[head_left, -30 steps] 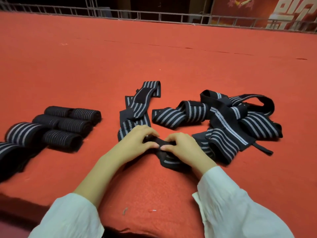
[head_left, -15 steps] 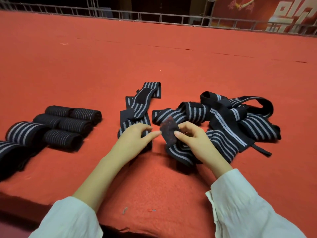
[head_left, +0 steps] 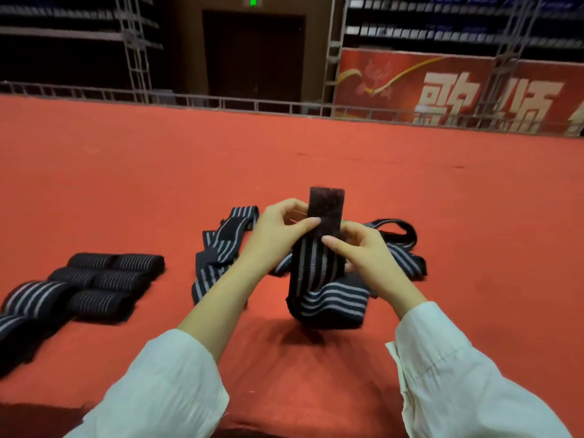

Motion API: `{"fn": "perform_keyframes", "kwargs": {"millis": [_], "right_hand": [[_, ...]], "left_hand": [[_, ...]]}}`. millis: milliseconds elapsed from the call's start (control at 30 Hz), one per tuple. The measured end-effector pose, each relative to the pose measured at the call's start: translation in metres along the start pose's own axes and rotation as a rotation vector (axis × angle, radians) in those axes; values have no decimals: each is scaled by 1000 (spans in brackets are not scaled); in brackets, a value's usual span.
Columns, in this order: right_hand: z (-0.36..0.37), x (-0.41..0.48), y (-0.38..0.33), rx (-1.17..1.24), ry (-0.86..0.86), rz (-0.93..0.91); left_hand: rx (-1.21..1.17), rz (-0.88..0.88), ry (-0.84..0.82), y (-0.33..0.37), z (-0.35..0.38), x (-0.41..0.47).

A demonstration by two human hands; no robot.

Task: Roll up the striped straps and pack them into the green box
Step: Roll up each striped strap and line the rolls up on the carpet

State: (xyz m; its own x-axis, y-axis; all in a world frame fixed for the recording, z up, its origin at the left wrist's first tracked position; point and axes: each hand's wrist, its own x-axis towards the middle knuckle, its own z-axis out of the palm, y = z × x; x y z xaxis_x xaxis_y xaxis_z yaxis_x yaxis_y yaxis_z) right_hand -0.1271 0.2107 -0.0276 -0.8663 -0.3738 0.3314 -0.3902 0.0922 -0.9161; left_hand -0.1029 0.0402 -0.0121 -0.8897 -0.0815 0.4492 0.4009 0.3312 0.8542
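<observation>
Head view: both hands hold one striped strap (head_left: 313,268) up, its tail on the red carpet (head_left: 316,159). The left hand (head_left: 278,230) pinches its fuzzy dark end (head_left: 327,207) and the right hand (head_left: 366,257) pinches just below, so a roll can start. Finished rolls (head_left: 104,279) wait left. Loose straps (head_left: 218,251) lie behind. No green box shows.
</observation>
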Motion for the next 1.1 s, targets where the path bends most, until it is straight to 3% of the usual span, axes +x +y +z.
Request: {"fn": "perform_keyframes", "kwargs": {"millis": [167, 433, 633, 867, 1100], "right_hand": [[-19, -25, -65, -14, 82, -130], [-34, -68, -185, -109, 56, -302], [-38, -91, -227, -134, 43, -377], [-31, -86, -175, -132, 33, -206], [-9, -79, -23, -142, -59, 184]], "left_hand": [[50, 153, -57, 66, -4, -7], [6, 386, -46, 186, -33, -35], [-3, 462, -61, 225, -44, -49], [30, 323, -86, 173, -30, -49], [28, -79, -163, 19, 18, -67]]}}
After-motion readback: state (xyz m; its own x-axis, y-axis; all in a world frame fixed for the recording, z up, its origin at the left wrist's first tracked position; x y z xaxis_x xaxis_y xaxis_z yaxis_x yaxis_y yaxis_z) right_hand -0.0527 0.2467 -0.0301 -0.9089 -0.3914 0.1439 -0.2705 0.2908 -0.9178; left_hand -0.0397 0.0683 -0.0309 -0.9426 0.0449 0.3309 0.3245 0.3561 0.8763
